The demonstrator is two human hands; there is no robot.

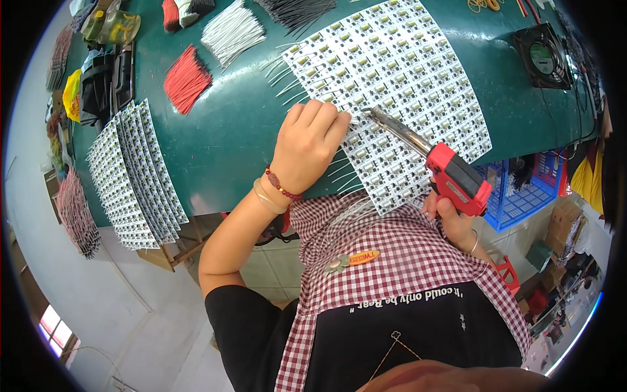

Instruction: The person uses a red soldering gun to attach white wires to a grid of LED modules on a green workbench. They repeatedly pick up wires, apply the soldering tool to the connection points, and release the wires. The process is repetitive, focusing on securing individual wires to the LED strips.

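Note:
A large white sheet of small circuit boards [392,72] lies on the green table in front of me, with thin white wires [343,173] sticking out along its left edge. My left hand [310,140] is closed at that edge, fingers curled and pinched on what appears to be a thin white wire, its end mostly hidden by the fingertips. In my right hand [454,221] is a red and black soldering gun [457,179]. Its metal tip points left, over the sheet and close to my left fingertips.
Bundles of red wires [187,80], white wires [233,31] and black wires [297,12] lie at the back of the green table [215,150]. Overlapping board sheets [134,179] hang over its left edge. A black fan [542,55] stands at right, above a blue crate [499,196].

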